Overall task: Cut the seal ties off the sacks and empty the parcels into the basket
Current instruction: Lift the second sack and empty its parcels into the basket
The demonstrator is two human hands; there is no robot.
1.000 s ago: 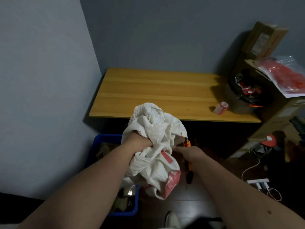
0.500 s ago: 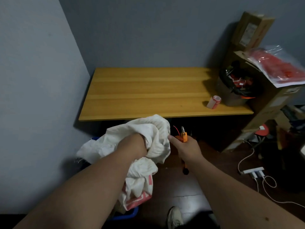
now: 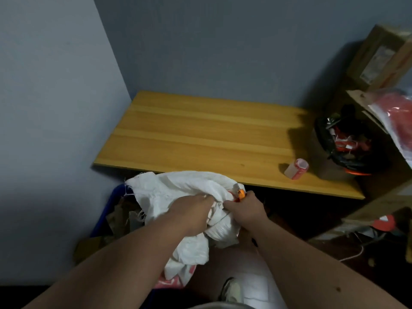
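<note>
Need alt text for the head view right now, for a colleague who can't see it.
Both hands grip a crumpled white sack over a blue basket; the right hand also holds an orange cutter, the left hand bunches fabric. Behind is a wooden table with a tape roll.

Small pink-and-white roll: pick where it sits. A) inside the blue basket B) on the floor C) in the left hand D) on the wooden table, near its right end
D: the small pink-and-white roll lies on the wooden table, near its right end, beside the black-lined bin.
</note>
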